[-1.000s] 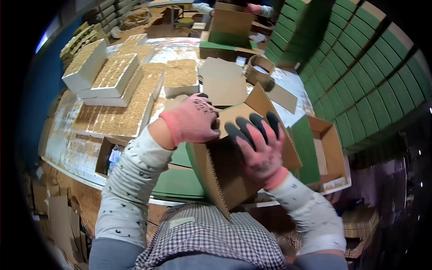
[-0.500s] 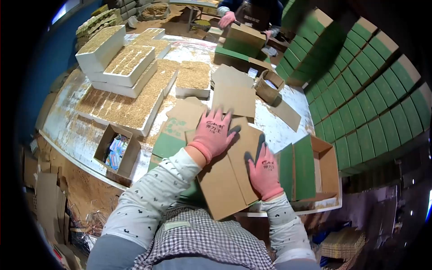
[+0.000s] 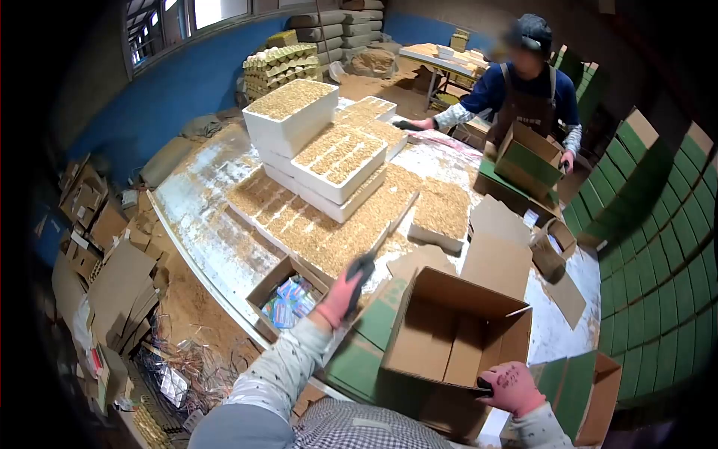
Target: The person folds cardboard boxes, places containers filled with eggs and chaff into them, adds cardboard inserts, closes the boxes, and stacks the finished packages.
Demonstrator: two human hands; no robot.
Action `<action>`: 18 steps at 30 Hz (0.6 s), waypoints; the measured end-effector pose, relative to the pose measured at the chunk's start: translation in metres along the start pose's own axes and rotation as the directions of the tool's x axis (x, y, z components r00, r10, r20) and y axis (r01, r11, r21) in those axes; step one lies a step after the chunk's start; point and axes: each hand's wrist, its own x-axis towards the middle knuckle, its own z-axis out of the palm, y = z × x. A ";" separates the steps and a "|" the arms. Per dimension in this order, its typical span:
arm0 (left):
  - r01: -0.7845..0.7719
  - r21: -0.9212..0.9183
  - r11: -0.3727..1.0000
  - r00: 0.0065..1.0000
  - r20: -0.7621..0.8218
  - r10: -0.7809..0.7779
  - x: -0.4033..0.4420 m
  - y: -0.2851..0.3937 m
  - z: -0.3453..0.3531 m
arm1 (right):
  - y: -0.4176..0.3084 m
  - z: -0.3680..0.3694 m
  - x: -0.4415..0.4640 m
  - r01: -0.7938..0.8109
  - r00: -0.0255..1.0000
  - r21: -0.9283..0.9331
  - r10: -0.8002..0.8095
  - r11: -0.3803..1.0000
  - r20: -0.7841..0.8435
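On the surface (image 3: 206, 213), the small box (image 3: 307, 275) of packets (image 3: 288, 301) sits within easy reach of the left hand (image 3: 344, 294), fingers extended together, apparently holding nothing. The large cardboard box (image 3: 430, 337) lies mouth-up, leaving its inside accessible; the right hand (image 3: 514, 387) pinches its near rim, likely steadying it.

Wearer's gloved hands (image 3: 345, 293): two — co-worker (image 3: 527, 93): one — box of packets (image 3: 292, 299): one.
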 end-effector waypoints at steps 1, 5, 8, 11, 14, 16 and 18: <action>-0.008 -0.012 1.000 0.993 -0.118 0.006 0.034 -0.005 -0.016 | 0.004 -0.005 0.003 0.031 0.999 0.041 -0.030 0.999 -0.041; 0.316 0.235 0.919 0.721 -0.689 -0.072 0.202 -0.008 -0.074 | 0.012 -0.008 0.009 0.076 0.991 0.106 -0.063 0.992 -0.116; 0.521 -0.020 0.853 0.601 -0.702 -0.383 0.241 -0.027 -0.079 | 0.015 -0.007 0.013 0.020 0.997 0.142 -0.009 0.990 -0.077; 0.162 -0.313 0.936 0.821 -0.483 -0.304 0.228 -0.048 -0.092 | 0.017 -0.010 0.011 0.006 0.997 0.159 0.007 0.987 -0.083; 0.046 -0.414 0.909 0.905 -0.368 -0.213 0.177 -0.032 -0.097 | 0.015 -0.014 0.011 -0.017 0.999 0.140 0.022 0.990 -0.035; 0.088 -0.399 0.913 0.945 -0.257 -0.203 0.111 0.019 -0.089 | 0.015 -0.009 0.006 0.025 0.987 0.123 -0.005 0.992 -0.158; 0.065 -0.333 0.941 0.970 -0.199 -0.137 0.062 0.037 -0.085 | 0.016 -0.007 0.003 0.064 0.971 0.143 -0.029 0.988 -0.236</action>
